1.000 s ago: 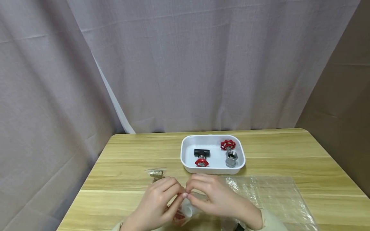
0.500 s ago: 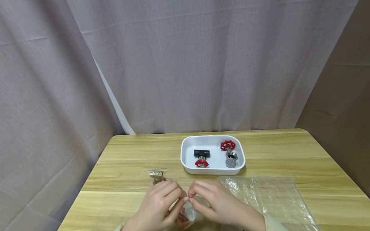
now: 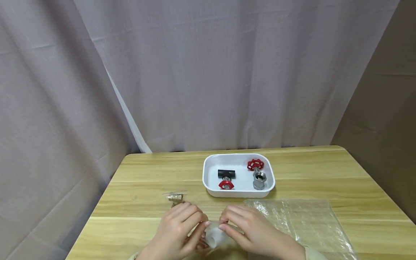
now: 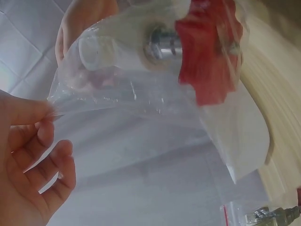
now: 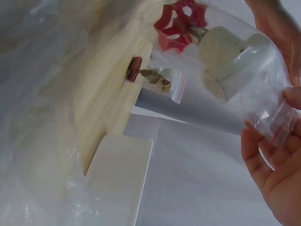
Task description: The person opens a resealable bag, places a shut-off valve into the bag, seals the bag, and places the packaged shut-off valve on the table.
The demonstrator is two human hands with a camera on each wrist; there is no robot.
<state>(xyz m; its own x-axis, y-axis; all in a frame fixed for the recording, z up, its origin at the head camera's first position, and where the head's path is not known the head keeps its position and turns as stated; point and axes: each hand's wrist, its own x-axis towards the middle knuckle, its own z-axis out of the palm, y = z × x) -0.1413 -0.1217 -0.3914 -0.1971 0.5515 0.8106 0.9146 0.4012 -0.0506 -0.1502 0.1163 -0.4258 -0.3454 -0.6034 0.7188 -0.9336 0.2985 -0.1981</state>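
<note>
A clear zip bag [image 5: 263, 101] hangs between the two hands near the table's front edge. Inside it lies a white plastic valve [image 3: 215, 237] with a red handwheel [image 4: 209, 56] and a shiny metal stem collar. My left hand [image 3: 180, 231] pinches one side of the bag's mouth between thumb and forefinger, its other fingers loosely curled in the left wrist view. Facing it, my right hand [image 3: 255, 229] pinches the other side of the mouth. A gap shows between the fingertips, with bag film stretched across it.
Behind the hands, a white tray [image 3: 238, 193] holds a black tee valve [image 3: 226, 174] and a grey metal valve [image 3: 259, 180], both with red handwheels. A bagged brass valve [image 3: 175, 198] lies left of the tray. A flat clear plastic sheet [image 3: 312, 224] covers the table's right front.
The hands, fingertips together a second ago, have drawn apart. My right hand has moved right, and the bag's mouth is now spread between them.
</note>
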